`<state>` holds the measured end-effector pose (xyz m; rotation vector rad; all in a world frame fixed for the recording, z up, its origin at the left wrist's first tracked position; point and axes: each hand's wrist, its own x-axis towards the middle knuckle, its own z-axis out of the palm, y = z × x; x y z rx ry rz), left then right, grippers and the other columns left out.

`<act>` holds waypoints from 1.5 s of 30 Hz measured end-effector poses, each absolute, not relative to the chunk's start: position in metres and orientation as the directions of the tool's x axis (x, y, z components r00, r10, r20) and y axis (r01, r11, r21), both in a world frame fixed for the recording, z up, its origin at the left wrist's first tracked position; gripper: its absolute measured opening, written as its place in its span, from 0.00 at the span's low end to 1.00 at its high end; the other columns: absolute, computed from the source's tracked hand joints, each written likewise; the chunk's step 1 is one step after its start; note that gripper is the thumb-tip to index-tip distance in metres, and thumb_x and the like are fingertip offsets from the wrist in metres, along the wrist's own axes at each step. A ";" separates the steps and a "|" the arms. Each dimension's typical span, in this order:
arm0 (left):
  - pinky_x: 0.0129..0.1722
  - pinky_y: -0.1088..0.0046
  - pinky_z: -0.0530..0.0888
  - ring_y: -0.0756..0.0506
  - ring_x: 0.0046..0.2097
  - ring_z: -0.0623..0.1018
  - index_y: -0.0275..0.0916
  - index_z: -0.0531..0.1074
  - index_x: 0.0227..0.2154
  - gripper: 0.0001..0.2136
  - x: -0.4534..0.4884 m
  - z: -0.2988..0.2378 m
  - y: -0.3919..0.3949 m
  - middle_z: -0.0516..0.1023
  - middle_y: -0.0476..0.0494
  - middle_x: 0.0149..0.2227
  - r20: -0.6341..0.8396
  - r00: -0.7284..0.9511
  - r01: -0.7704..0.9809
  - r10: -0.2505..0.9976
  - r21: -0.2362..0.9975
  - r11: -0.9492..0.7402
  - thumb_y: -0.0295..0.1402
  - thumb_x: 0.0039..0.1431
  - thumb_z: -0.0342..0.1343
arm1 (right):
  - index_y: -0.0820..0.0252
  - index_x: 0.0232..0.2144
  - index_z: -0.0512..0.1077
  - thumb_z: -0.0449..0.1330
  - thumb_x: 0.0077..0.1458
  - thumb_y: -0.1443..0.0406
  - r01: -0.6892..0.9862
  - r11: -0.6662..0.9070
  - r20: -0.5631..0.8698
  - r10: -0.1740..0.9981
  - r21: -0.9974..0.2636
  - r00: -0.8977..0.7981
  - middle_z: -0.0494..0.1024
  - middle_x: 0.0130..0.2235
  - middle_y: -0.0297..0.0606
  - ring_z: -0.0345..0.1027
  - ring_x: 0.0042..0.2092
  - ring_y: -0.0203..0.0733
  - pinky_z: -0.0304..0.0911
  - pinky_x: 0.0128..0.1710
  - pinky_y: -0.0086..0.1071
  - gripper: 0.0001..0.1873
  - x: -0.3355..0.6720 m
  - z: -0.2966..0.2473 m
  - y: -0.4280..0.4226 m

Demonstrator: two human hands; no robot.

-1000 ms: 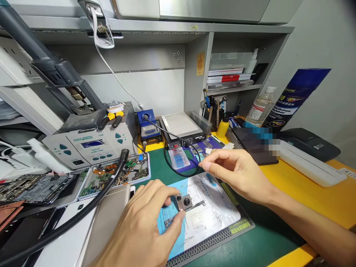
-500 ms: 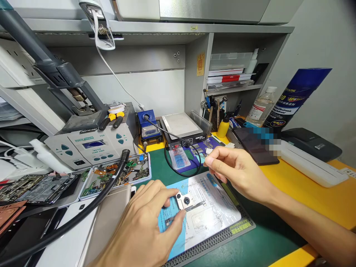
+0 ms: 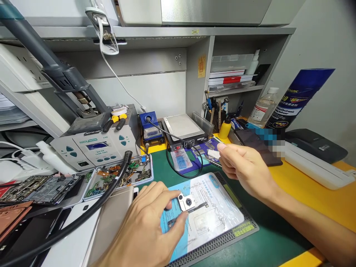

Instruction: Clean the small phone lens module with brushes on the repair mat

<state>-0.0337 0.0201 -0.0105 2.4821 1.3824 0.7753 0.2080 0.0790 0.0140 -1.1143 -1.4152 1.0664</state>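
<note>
A phone camera module (image 3: pixel 187 200) with two dark lenses in a pale metal frame is pinched between the thumb and index finger of my left hand (image 3: pixel 147 222). Its dark flex cables stick out over a white and blue printed pad (image 3: pixel 222 215). To the upper right, my right hand (image 3: pixel 244 163) is raised with its fingers curled closed. From them a thin metal tool, apparently tweezers (image 3: pixel 213 162), points left; the gripped part is hidden by the fingers. The right hand is apart from the module.
Left of the pad lie a tray of circuit parts (image 3: pixel 136 172) and a thick black hose (image 3: pixel 108 193). A hot-air station (image 3: pixel 94 148) and a heating plate (image 3: pixel 183 128) stand behind. At right are a dark phone (image 3: pixel 253 144), a bottle (image 3: pixel 263 107) and a spray can (image 3: pixel 303 96).
My right hand has shifted slightly right, its fingers curling tighter, and the thin metal tool now shows beside it. The left hand keeps its pinch on the module. The view has shifted slightly.
</note>
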 end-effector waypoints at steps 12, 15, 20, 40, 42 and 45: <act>0.33 0.67 0.72 0.45 0.33 0.74 0.40 0.74 0.41 0.08 -0.032 -0.011 0.023 0.71 0.48 0.30 0.404 0.416 0.723 0.815 0.396 -0.565 0.30 0.59 0.56 | 0.55 0.21 0.53 0.54 0.66 0.58 0.059 0.190 0.185 0.979 -0.980 -0.090 0.50 0.23 0.26 0.41 0.24 0.35 0.41 0.21 0.32 0.23 0.210 0.012 0.077; 0.32 0.67 0.71 0.46 0.32 0.74 0.40 0.73 0.40 0.07 -0.031 -0.011 0.023 0.71 0.49 0.30 0.413 0.408 0.722 0.814 0.400 -0.564 0.30 0.58 0.56 | 0.55 0.21 0.53 0.53 0.67 0.58 0.090 0.219 0.211 0.973 -0.972 -0.095 0.51 0.23 0.27 0.42 0.25 0.36 0.42 0.22 0.32 0.23 0.211 0.009 0.076; 0.34 0.66 0.71 0.45 0.33 0.74 0.41 0.71 0.41 0.07 -0.032 -0.013 0.021 0.70 0.49 0.31 0.380 0.400 0.727 0.834 0.423 -0.541 0.30 0.59 0.56 | 0.55 0.23 0.54 0.52 0.69 0.57 0.118 0.249 0.237 0.965 -0.961 -0.107 0.51 0.25 0.27 0.42 0.26 0.37 0.44 0.23 0.32 0.22 0.212 0.006 0.075; 0.38 0.65 0.68 0.44 0.36 0.72 0.46 0.69 0.41 0.08 -0.029 -0.013 0.018 0.70 0.50 0.32 0.309 0.312 0.714 0.899 0.548 -0.436 0.30 0.58 0.56 | 0.54 0.28 0.56 0.45 0.71 0.60 0.218 0.323 0.280 0.938 -0.921 -0.206 0.54 0.28 0.29 0.46 0.29 0.40 0.49 0.27 0.33 0.17 0.213 0.003 0.069; 0.37 0.66 0.68 0.44 0.36 0.72 0.46 0.69 0.41 0.09 -0.030 -0.014 0.019 0.70 0.50 0.32 0.327 0.335 0.711 0.884 0.527 -0.465 0.29 0.58 0.56 | 0.54 0.28 0.56 0.45 0.71 0.63 0.211 0.341 0.297 0.931 -0.916 -0.214 0.54 0.28 0.29 0.45 0.29 0.40 0.49 0.27 0.33 0.15 0.213 0.002 0.069; 0.36 0.66 0.68 0.45 0.35 0.72 0.46 0.69 0.41 0.09 -0.031 -0.015 0.020 0.70 0.50 0.32 0.338 0.357 0.710 0.871 0.508 -0.488 0.30 0.58 0.56 | 0.54 0.28 0.56 0.45 0.70 0.64 0.215 0.362 0.316 0.923 -0.907 -0.219 0.55 0.29 0.30 0.46 0.29 0.40 0.49 0.26 0.33 0.14 0.213 0.002 0.068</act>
